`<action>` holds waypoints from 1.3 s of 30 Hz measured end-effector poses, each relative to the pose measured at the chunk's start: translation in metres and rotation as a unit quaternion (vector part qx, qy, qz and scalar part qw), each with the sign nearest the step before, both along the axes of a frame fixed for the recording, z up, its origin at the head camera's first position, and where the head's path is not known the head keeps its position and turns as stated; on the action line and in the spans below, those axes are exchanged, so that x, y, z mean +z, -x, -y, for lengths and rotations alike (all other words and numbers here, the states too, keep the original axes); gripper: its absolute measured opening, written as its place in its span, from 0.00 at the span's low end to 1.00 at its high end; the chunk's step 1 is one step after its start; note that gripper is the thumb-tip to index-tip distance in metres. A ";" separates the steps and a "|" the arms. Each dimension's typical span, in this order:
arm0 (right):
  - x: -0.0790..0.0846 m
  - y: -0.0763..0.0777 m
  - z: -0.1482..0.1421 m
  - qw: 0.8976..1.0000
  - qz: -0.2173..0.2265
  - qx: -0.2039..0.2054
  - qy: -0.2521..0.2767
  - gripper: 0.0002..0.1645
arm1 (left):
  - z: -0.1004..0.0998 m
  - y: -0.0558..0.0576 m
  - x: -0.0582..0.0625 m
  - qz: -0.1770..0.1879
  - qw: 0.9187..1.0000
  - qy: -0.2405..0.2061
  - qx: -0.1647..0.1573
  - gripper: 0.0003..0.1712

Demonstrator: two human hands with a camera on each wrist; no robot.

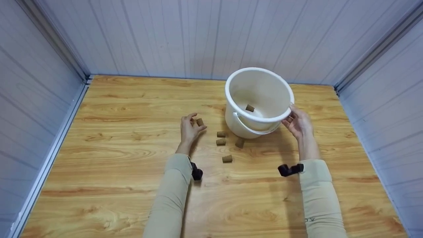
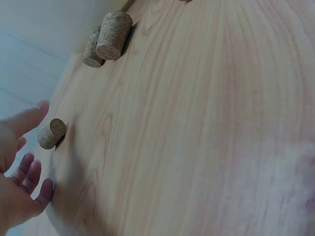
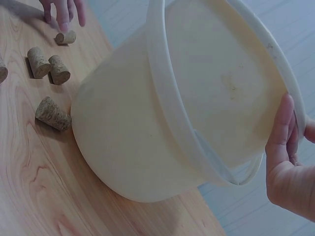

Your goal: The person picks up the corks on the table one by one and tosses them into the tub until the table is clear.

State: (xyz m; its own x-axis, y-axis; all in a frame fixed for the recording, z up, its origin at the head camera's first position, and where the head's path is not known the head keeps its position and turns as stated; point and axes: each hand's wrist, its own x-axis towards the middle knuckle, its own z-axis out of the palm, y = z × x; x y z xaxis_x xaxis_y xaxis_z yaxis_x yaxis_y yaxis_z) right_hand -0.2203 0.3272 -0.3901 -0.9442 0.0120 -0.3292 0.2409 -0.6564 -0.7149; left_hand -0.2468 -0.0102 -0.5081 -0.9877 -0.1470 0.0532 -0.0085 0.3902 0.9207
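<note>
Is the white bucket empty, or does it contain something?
Not empty: the head view shows one cork inside the bucket. I cannot tell if more are hidden.

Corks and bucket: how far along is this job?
Apparently done: one cork shows inside the bucket, which the right hand holds. In hand: the left hand reaches for another cork, not yet gripping it. Apparently remaining: that cork and four others on the wooden surface.

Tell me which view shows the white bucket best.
The head view: it shows the white bucket uncropped, with its handle and a cork inside. The right wrist view is closer, but the picture's upper edge cuts it off. The left wrist view catches only a pale part of it, in the upper left corner.
</note>
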 end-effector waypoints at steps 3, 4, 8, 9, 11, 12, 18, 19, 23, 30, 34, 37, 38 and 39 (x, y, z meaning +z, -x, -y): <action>0.001 0.000 0.001 1.000 -0.002 0.000 -0.004 0.08 | 0.001 0.001 -0.002 -0.001 1.000 -0.007 -0.002 0.34; 0.001 0.001 0.001 1.000 -0.003 -0.001 -0.006 0.08 | 0.001 0.001 -0.003 -0.001 1.000 -0.009 -0.002 0.33; 0.001 0.001 0.002 1.000 -0.006 -0.002 -0.010 0.09 | 0.001 0.000 -0.006 0.008 0.999 -0.036 0.003 0.32; 0.000 0.002 0.001 1.000 -0.006 0.000 -0.004 0.09 | 0.002 0.000 -0.006 0.011 0.999 -0.043 0.004 0.32; 0.000 0.002 0.001 1.000 -0.005 -0.001 -0.004 0.09 | 0.002 -0.001 -0.007 0.016 0.998 -0.062 0.005 0.31; 0.000 0.002 0.001 1.000 -0.005 -0.001 -0.005 0.10 | 0.002 -0.001 -0.008 0.019 0.997 -0.069 0.005 0.31; 0.000 0.004 0.000 1.000 -0.007 0.000 -0.016 0.10 | 0.001 0.001 -0.007 0.024 0.997 -0.071 0.008 0.30; 0.000 0.004 0.000 1.000 -0.006 0.000 -0.015 0.09 | 0.001 0.001 -0.007 0.024 0.997 -0.070 0.008 0.30; 0.000 0.003 0.000 1.000 -0.003 0.002 -0.005 0.09 | 0.000 0.000 -0.007 0.032 0.996 -0.088 0.011 0.29; 0.000 0.001 0.002 1.000 0.000 -0.003 -0.001 0.09 | -0.002 0.000 -0.010 0.045 0.996 -0.076 0.029 0.25; 0.000 0.001 0.002 1.000 -0.001 -0.003 -0.002 0.08 | -0.002 0.000 -0.011 0.046 0.992 -0.112 0.035 0.22; -0.001 0.000 0.001 1.000 -0.002 -0.003 0.000 0.08 | -0.002 0.000 -0.012 0.044 0.988 -0.141 0.035 0.22; -0.001 0.000 0.001 1.000 -0.002 -0.004 0.001 0.08 | -0.002 0.000 -0.012 0.042 0.991 -0.125 0.033 0.22; -0.001 0.000 0.001 1.000 -0.002 -0.004 0.001 0.08 | -0.002 -0.001 -0.011 0.040 0.992 -0.111 0.032 0.22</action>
